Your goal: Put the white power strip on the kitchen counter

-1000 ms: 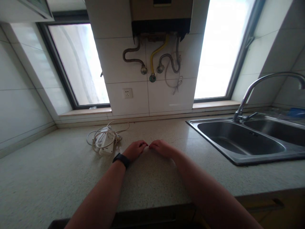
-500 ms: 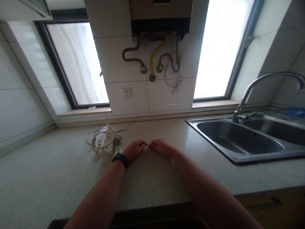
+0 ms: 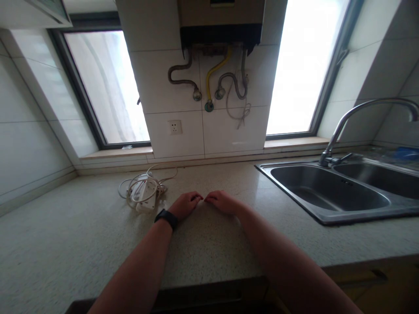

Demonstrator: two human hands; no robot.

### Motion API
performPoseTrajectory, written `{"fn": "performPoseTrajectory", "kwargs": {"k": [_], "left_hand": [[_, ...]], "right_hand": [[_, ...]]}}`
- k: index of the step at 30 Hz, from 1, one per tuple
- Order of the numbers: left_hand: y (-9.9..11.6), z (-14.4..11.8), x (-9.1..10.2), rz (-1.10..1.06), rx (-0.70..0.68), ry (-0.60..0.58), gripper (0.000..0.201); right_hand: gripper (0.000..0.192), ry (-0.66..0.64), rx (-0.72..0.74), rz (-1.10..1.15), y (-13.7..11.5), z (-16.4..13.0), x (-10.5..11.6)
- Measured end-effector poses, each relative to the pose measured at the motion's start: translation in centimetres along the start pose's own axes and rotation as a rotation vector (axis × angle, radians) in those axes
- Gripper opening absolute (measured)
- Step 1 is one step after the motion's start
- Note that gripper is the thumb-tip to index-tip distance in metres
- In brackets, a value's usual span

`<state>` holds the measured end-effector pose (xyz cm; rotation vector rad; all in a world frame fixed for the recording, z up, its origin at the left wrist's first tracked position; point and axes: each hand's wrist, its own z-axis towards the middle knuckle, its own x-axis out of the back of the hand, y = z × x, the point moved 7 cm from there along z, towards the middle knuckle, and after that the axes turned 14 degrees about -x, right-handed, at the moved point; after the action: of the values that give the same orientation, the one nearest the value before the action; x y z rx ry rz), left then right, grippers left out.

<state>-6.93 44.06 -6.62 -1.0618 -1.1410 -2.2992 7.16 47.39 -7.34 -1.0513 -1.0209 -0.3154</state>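
Observation:
Both of my hands rest on the speckled pale countertop (image 3: 209, 248), their fingertips close together and pointing at each other. My left hand (image 3: 186, 204), with a black watch (image 3: 166, 218) on its wrist, is loosely closed, its fingers curled toward the thumb. No object shows in it. My right hand (image 3: 222, 202) is also closed, fingers bent together and tips down near the counter; its palm side is hidden and no object shows. Nearest to the left hand lies a white power strip (image 3: 147, 201) with its cable (image 3: 129, 192) coiled loosely on top.
A steel double sink (image 3: 294, 209) with a curved faucet (image 3: 337, 124) is set in the counter at right. Under a wall-mounted water heater (image 3: 222, 32) run hoses and a yellow pipe (image 3: 209, 80). A wall socket (image 3: 175, 127) sits between two windows. The counter's front edge lies below my forearms.

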Motion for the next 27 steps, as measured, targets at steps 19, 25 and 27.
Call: {"fn": "performPoseTrajectory", "kwargs": {"k": [19, 25, 27], "left_hand": [[-0.24, -0.01, 0.02, 0.008, -0.006, 0.01, 0.038], [-0.15, 0.0, -0.06, -0.008, -0.011, -0.002, 0.038], [-0.21, 0.03, -0.03, -0.003, -0.013, 0.007, 0.037]], "right_hand": [[0.03, -0.006, -0.007, -0.014, -0.3, -0.16, 0.09], [0.028, 0.0, 0.021, -0.017, -0.28, -0.07, -0.02], [0.028, -0.003, 0.013, -0.017, -0.28, -0.08, -0.02]]}}
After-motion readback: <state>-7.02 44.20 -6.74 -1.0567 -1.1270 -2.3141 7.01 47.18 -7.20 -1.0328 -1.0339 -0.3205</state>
